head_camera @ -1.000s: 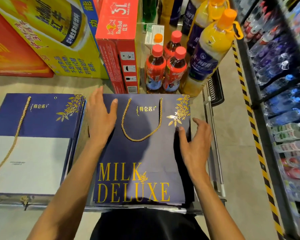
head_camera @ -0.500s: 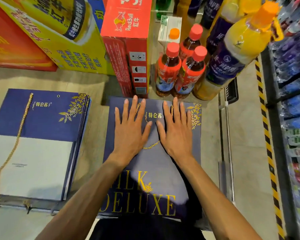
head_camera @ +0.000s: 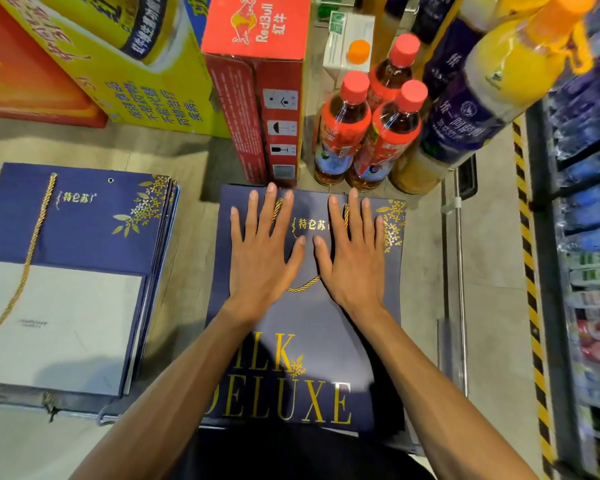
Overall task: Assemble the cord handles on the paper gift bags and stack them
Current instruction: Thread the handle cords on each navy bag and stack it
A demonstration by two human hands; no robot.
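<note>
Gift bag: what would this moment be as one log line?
left hand: flat on gift bag | right hand: flat on it | cord handle: partly under both

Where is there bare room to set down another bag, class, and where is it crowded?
Free: the beige strip between the left bag stack and the pressed bag; the floor between the metal rail and striped tape. Crowded: the pressed bag's far edge, by the red carton and bottles.
</note>
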